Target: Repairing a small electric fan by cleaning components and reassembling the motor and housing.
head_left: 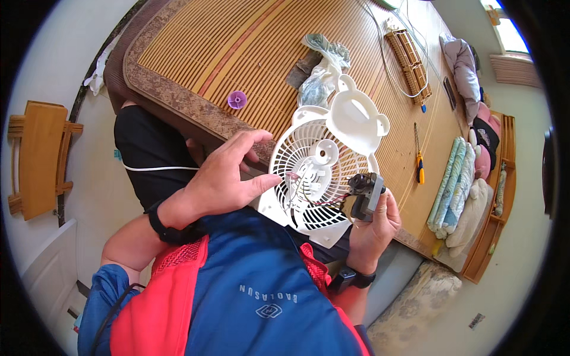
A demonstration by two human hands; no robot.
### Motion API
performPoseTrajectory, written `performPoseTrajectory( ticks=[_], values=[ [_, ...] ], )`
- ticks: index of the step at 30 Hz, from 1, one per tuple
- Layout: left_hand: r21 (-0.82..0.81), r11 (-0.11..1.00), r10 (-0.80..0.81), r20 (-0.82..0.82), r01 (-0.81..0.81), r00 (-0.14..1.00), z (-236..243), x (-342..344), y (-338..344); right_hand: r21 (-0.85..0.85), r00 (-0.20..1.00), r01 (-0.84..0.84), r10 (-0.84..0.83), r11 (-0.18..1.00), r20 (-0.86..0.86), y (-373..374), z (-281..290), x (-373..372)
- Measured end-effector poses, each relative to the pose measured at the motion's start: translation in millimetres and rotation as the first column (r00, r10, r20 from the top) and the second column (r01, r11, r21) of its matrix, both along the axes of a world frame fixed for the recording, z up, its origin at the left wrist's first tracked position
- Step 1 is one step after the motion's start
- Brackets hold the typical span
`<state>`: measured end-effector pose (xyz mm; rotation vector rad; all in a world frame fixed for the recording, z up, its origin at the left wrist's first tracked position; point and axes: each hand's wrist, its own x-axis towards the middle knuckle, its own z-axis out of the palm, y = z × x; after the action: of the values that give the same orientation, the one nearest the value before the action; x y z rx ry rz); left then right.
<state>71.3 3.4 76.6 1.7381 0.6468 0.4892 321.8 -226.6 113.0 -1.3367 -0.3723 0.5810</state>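
Note:
A white plastic fan housing (281, 151) with a round slotted grille rests between my hands at the bed's edge. My right hand (380, 228) holds a small dark grey electric motor (368, 193) over the housing's right side. Thin dark and reddish wires (332, 202) run from the motor into the housing. My left hand (222, 178) is open, thumb and fingers apart, at the housing's left rim; its thumb tip is close to or touching the grille. A white bear-shaped plastic piece (351, 121) with rounded ears lies against the housing's far side.
On the bamboo mat (196, 53) lie a small purple fan blade (237, 99), a crumpled plastic bag (326, 68), a yellow-handled screwdriver (420, 167) and a slatted wooden piece (409, 62) with a cable. Folded bedding (451, 187) lies right. A white cord (157, 169) crosses my leg.

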Motion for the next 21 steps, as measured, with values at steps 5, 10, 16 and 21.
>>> performPoseTrajectory(
  ticks=[5, 10, 16, 21],
  values=[
    [0.413, 0.911, -0.021, 0.081, -0.014, 0.996, 15, 4, 8, 0.085, 0.979, 0.0, 0.017, 0.996, -0.202, -2, -10, 1],
    [0.497, 0.858, -0.24, 0.158, 0.133, 0.958, 31, 17, 9, 0.171, 0.957, -0.092, 0.135, 0.981, -0.257, -5, -8, 5],
    [0.564, 0.8, -0.338, 0.139, 0.206, 0.931, 48, 34, 4, 0.221, 0.933, 0.01, 0.07, 0.975, -0.352, 7, 1, -5],
    [0.642, 0.676, -0.42, -0.068, 0.361, 0.905, 49, 55, 3, 0.207, 0.946, -0.006, 0.073, 0.978, -0.316, 12, 12, -5]
  ],
)
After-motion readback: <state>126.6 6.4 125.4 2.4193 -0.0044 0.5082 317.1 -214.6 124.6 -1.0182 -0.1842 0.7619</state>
